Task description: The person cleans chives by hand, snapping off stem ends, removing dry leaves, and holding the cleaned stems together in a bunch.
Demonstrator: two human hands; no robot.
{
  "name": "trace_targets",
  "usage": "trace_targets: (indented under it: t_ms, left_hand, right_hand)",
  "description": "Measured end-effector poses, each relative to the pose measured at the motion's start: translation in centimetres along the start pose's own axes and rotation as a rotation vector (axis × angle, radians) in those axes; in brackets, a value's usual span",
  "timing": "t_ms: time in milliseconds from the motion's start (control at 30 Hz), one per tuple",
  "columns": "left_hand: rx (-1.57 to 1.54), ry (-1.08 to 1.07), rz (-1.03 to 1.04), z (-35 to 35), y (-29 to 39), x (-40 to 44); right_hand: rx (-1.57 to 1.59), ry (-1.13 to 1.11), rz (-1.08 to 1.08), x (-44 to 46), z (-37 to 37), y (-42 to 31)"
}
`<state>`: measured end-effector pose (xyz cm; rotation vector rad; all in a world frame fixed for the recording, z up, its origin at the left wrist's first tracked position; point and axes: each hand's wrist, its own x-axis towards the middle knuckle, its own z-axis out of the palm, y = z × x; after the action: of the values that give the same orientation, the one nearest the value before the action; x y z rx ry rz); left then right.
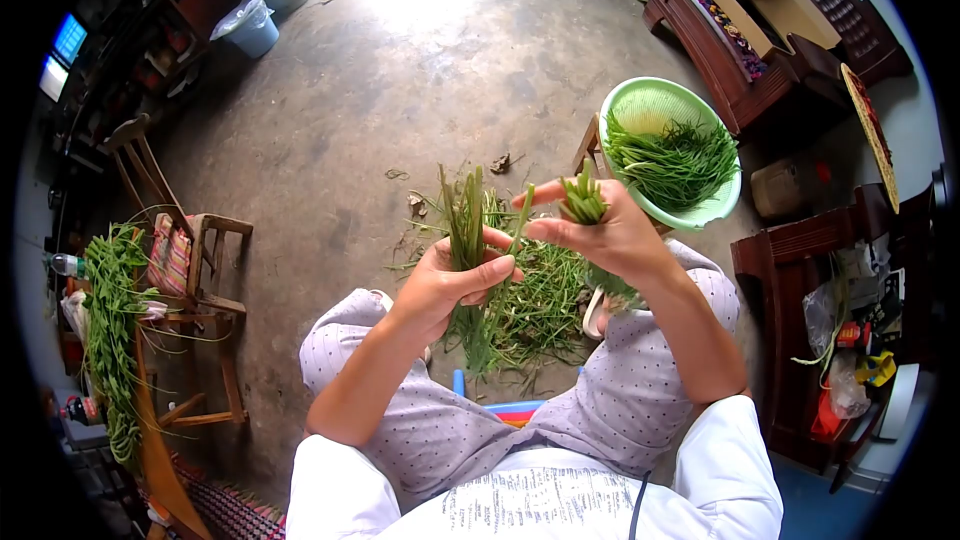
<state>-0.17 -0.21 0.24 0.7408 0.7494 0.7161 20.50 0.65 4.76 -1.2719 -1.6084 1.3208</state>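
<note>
My left hand (440, 285) is closed around an upright bunch of thin green stems (463, 220), with leafy ends hanging below. A single stem (520, 220) stands between its thumb and my right hand's fingertips. Curled around a second bundle of green stems (583, 202) is my right hand (628, 235); the cut-looking ends point up and its index finger stretches toward the left hand. Beneath both hands, a loose pile of green stems and trimmings (550, 295) covers the floor between my feet. The exact vegetable is hard to tell.
On the right, a light green colander (730, 202) holds long greens (672, 165). A wooden chair (205, 260) stands left, near a heap of leafy greens (112, 330). A blue bin (252, 35) and wooden furniture (700, 25) are farther off.
</note>
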Motion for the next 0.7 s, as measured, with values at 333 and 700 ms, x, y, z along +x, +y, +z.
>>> trace_targets:
  t_ms: [333, 700]
  left_hand:
    - [0.325, 0.144, 0.354, 1.3, -0.9, 0.4]
    - [-0.014, -0.007, 0.032, -0.2, 0.4, 0.2]
  right_hand:
    - [0.251, 0.023, 0.039, 0.2, 1.2, 0.6]
    - [-0.016, 0.14, -0.157, 0.5, -0.3, 1.4]
